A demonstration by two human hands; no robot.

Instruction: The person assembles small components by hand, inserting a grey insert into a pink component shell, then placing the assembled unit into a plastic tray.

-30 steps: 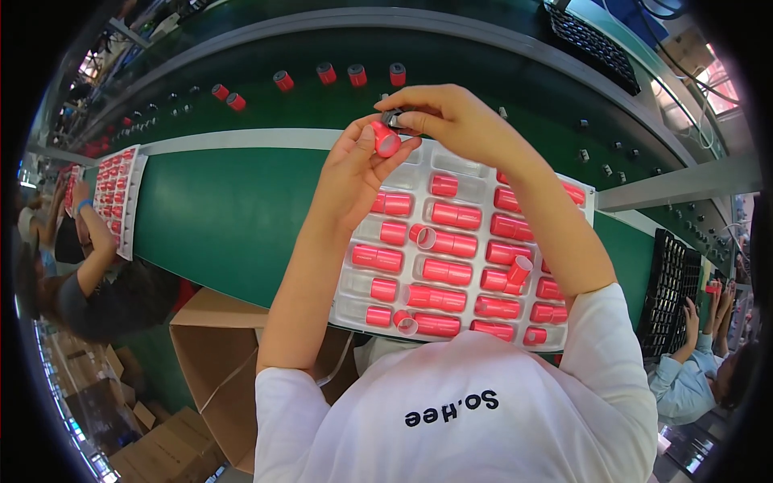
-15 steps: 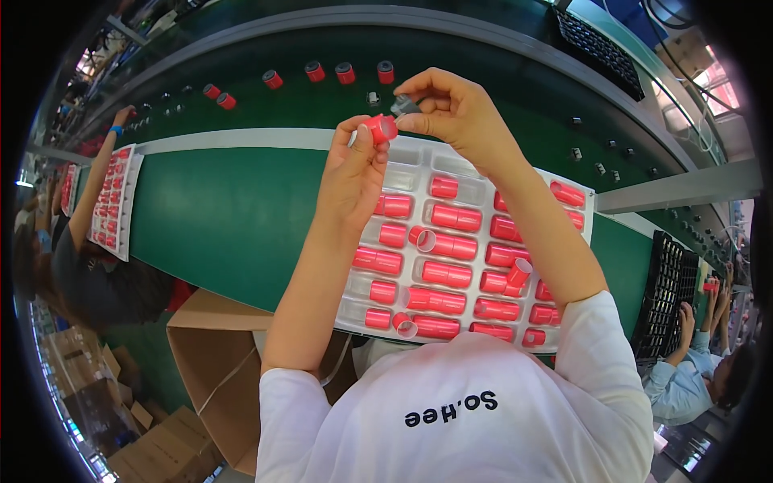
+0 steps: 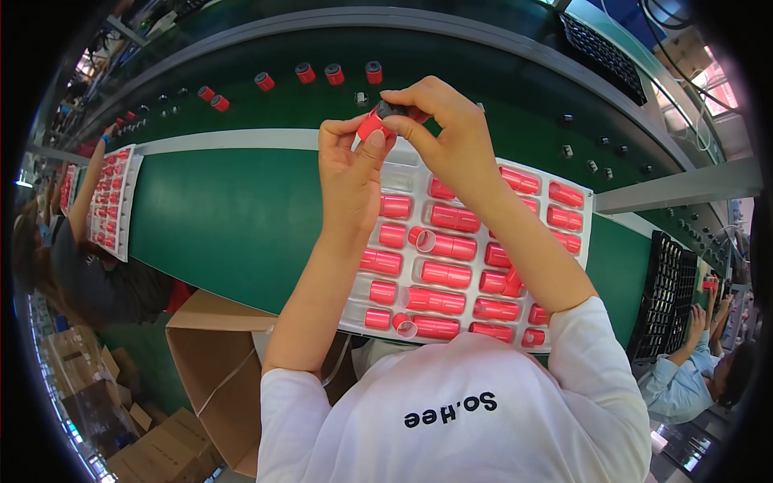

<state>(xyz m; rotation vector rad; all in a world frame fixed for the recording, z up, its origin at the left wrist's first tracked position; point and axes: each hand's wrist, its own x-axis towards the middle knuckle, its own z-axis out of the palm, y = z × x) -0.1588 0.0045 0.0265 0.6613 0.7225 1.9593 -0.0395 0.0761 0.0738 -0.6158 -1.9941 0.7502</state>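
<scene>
Above the far edge of the tray, my left hand [image 3: 348,173] grips a short red cylinder [image 3: 368,127] between thumb and fingers. My right hand [image 3: 451,121] pinches a dark grey cap-like part [image 3: 390,110] against the upper end of that cylinder. The fingers hide where the two meet. Under my forearms lies a white moulded tray [image 3: 398,178] with rows of red tubes [image 3: 451,217]. A few red pieces, such as an open-ended one [image 3: 420,237], rest tilted on top of others.
Beyond the tray, a green belt [image 3: 282,109] carries red cylinders with dark tops [image 3: 334,74] and small grey parts [image 3: 361,98]. A metal bar [image 3: 684,190] crosses at right, near a black gridded tray [image 3: 665,294]. An open cardboard box [image 3: 213,338] stands at lower left. Co-workers sit at both sides.
The dark part, formerly apart from the red cylinder, now meets its end. My right hand has come lower and left. Pieces on the belt have shifted left.
</scene>
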